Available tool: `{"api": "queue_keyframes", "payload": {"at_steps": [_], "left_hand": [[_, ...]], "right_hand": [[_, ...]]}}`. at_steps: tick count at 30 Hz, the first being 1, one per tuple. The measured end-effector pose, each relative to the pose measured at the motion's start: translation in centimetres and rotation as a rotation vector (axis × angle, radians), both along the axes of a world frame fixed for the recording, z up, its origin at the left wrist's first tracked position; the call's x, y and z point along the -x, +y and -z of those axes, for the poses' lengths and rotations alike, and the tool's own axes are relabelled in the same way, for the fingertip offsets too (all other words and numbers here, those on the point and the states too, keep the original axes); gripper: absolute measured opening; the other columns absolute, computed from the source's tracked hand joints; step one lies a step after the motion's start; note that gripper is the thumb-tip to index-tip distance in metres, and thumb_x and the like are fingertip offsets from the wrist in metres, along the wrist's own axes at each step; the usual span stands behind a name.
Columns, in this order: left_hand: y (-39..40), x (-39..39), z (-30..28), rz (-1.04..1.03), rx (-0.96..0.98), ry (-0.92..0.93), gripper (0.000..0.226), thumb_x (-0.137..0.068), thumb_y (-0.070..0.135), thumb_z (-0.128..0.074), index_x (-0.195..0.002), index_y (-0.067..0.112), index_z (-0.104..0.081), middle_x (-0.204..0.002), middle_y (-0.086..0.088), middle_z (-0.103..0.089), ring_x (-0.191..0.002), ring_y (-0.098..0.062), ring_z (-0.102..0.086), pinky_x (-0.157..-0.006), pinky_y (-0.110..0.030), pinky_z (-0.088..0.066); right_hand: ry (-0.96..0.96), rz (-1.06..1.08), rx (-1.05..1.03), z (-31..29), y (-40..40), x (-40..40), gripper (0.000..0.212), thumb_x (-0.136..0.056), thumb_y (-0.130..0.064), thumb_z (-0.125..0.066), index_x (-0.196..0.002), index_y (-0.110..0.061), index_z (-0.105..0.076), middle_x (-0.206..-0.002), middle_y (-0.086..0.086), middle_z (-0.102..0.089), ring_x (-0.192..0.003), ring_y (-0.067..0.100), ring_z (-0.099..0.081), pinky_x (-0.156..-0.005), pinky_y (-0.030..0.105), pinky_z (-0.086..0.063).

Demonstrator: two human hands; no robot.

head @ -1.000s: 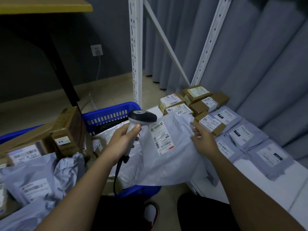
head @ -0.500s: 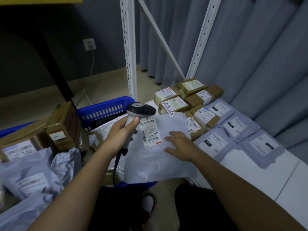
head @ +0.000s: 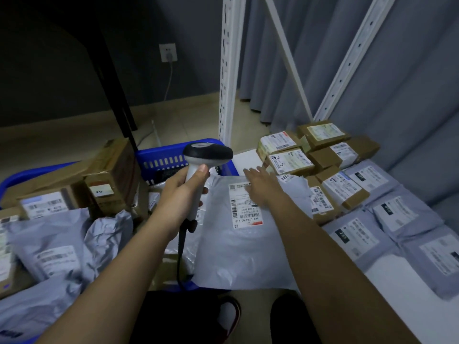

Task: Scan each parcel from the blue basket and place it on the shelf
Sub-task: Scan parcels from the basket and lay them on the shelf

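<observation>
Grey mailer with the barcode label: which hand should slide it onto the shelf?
Right. The right hand already lies flat on the grey mailer, next to the shelf. The left hand grips the scanner.

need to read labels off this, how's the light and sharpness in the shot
Head view: dim and bluish; the label on the grey mailer under the right hand shows its barcode, small print soft; left-edge parcels blurred; shelf uprights bow with wide-angle distortion.

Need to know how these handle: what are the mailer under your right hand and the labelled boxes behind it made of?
The mailer looks like thin grey plastic film: glossy, wrinkled, limp. The boxes look like matte brown cardboard with paper labels, square-edged.
</observation>
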State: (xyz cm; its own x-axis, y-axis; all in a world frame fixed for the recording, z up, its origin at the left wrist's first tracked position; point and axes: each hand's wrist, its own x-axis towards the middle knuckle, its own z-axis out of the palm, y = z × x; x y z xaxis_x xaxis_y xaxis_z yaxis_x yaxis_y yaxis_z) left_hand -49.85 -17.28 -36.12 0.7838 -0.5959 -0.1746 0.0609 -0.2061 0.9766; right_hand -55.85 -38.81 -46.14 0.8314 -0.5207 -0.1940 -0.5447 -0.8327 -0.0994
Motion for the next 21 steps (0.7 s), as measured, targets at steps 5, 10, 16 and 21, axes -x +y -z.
{"api": "queue_keyframes", "payload": {"at_steps": [5,10,16,21], "left_hand": [[-0.3,-0.4,0.3,0.04,-0.007,-0.001,0.02,-0.095,0.041,-0.048,-0.103,0.03,-0.062,-0.097,0.005,-0.066,-0.086,-0.01,-0.062,-0.066,-0.027,-0.044],[-0.2,-0.3,0.1,0.065,-0.007,-0.01,0.013,-0.095,0.041,-0.049,-0.091,0.035,-0.06,-0.094,0.004,-0.067,-0.086,-0.012,-0.063,-0.066,-0.025,-0.046],[0.5,0.6,-0.3,0.19,-0.025,-0.025,0.017,-0.092,0.045,-0.05,-0.102,0.034,-0.059,-0.1,0.002,-0.065,-0.092,-0.016,-0.062,-0.074,-0.031,-0.048],[0.4,2.0,-1.5,0.21,0.046,-0.018,0.017,-0.093,0.041,-0.049,-0.1,0.032,-0.061,-0.098,0.003,-0.064,-0.088,-0.014,-0.061,-0.068,-0.027,-0.045]], "right_hand": [[-0.045,0.1,0.052,1.1,-1.4,-1.1,0.047,-0.093,-0.032,-0.058,-0.135,-0.016,-0.044,-0.131,0.011,-0.054,-0.133,0.031,-0.038,-0.112,0.051,-0.023],[-0.232,0.124,-0.033,-2.0,-1.7,0.3,0.017,-0.092,-0.021,-0.056,-0.101,-0.012,-0.067,-0.101,0.01,-0.066,-0.092,0.027,-0.06,-0.078,0.034,-0.046],[-0.496,0.344,-0.154,-8.2,-1.4,7.0,0.019,-0.096,-0.021,-0.054,-0.079,-0.017,-0.063,-0.08,0.0,-0.06,-0.08,0.021,-0.055,-0.065,0.029,-0.035],[-1.085,0.791,-0.349,-9.8,0.4,12.9,0.012,-0.092,-0.019,-0.061,-0.093,-0.009,-0.068,-0.084,0.001,-0.063,-0.082,0.014,-0.057,-0.065,0.016,-0.039]]}}
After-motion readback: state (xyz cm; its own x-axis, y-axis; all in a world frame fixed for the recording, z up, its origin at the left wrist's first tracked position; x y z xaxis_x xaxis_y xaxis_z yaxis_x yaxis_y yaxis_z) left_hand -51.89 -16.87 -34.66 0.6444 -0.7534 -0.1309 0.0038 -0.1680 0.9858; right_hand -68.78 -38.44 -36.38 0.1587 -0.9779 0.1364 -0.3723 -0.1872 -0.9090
